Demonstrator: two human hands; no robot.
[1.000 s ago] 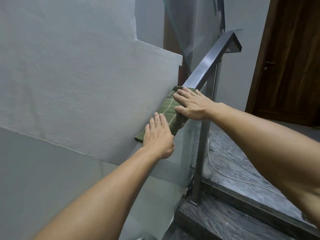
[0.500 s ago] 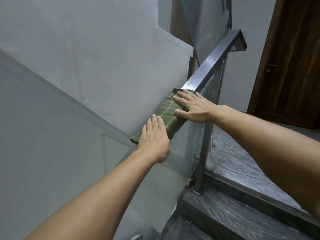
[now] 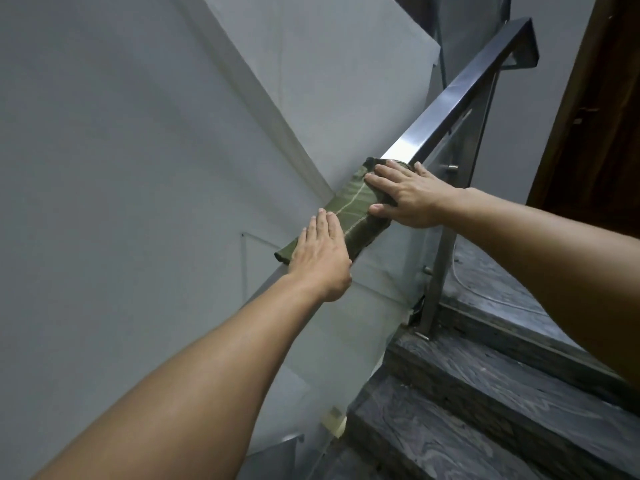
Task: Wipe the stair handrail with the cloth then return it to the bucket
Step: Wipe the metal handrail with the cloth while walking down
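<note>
A green cloth [image 3: 349, 211] with pale stripes lies draped over the sloping dark metal handrail [image 3: 460, 95]. My left hand [image 3: 322, 258] presses flat on the cloth's lower end, fingers together. My right hand [image 3: 408, 195] lies flat on the cloth's upper end, with the thumb down the rail's near side. The rail rises bare and shiny from the cloth to a bend at the top right. No bucket is in view.
A glass panel [image 3: 391, 271] hangs under the rail, held by a metal post [image 3: 438, 282]. Dark marbled stair steps [image 3: 485, 386] climb at the lower right. A grey wall [image 3: 121, 168] fills the left. A brown wooden door [image 3: 595, 126] stands at the right edge.
The view has shifted, so the rail and hands sit further right and lower steps show. Both hands stay flat on the cloth in much the same places.
</note>
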